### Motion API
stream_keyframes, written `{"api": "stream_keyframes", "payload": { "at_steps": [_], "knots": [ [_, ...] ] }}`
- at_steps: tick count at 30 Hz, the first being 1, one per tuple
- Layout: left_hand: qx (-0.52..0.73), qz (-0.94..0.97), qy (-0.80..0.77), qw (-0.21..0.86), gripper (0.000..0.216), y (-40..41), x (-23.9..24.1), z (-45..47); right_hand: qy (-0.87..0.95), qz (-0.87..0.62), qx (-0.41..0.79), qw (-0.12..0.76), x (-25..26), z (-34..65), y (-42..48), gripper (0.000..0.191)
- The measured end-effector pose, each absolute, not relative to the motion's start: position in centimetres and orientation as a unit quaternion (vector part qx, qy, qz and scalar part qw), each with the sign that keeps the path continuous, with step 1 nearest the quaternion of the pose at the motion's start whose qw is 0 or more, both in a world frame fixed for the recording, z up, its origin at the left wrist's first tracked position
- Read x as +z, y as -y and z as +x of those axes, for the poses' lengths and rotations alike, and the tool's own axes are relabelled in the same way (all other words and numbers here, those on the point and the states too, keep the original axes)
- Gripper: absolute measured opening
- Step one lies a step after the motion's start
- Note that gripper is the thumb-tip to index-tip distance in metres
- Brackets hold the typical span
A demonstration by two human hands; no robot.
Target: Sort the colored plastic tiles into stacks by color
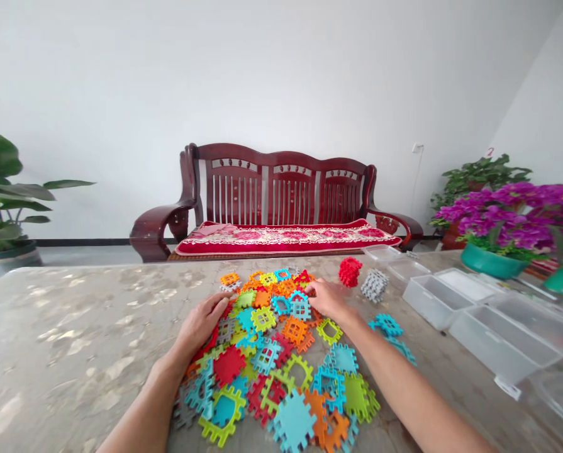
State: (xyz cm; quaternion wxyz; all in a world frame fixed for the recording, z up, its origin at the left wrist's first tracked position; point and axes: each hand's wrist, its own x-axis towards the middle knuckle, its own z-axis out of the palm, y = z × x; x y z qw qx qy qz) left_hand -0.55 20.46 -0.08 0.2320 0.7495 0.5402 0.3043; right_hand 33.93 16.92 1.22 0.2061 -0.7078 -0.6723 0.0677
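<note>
A heap of plastic interlocking tiles with toothed edges [229,366], in blue, green, orange, red and grey, lies loose on the table before me. Some tiles are solid, others have window-like openings. My left hand [204,322] rests against the heap's left edge, its fingers stretched over the tiles and holding nothing that shows. On the far right side, my right hand [327,297] reaches in with bent fingers beside a light blue window tile [301,308]. What those fingertips grip, if anything, is hidden. Right of that hand stand a stack of red tiles [350,272] and a stack of grey tiles [374,285].
Several blue tiles [387,324] lie apart, right of my right forearm. Clear plastic boxes [486,343] and lids stand along the table's right side. A teal pot [493,265] of purple flowers is behind them. Beyond the table [83,352] is a wooden bench [281,189].
</note>
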Motion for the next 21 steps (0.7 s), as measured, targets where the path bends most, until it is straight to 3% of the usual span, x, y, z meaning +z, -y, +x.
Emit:
{"api": "stream_keyframes", "payload": {
  "at_steps": [6,10,14,17,21],
  "knots": [
    [0.324,0.732,-0.547,0.245,0.056,-20.7,-0.5,-0.7,0.656,-0.702,0.055,0.272,1.8,33.7,-15.8,0.023],
    [0.333,0.725,-0.555,0.235,0.049,-20.5,-0.2,-0.5,0.702,-0.601,0.175,0.339,3.1,31.7,-13.4,0.024],
    [0.334,0.722,-0.558,0.236,0.045,-20.4,-0.1,-0.5,0.799,-0.495,0.221,0.26,4.4,29.5,-10.7,0.028],
    [0.333,0.727,-0.554,0.232,0.045,-20.5,-0.2,-0.5,0.847,-0.46,0.199,0.178,4.7,28.6,-9.7,0.045],
    [0.328,0.725,-0.557,0.235,0.044,-20.5,-0.2,-0.5,0.859,-0.457,0.19,0.131,4.5,28.3,-9.6,0.062]
  ]
}}
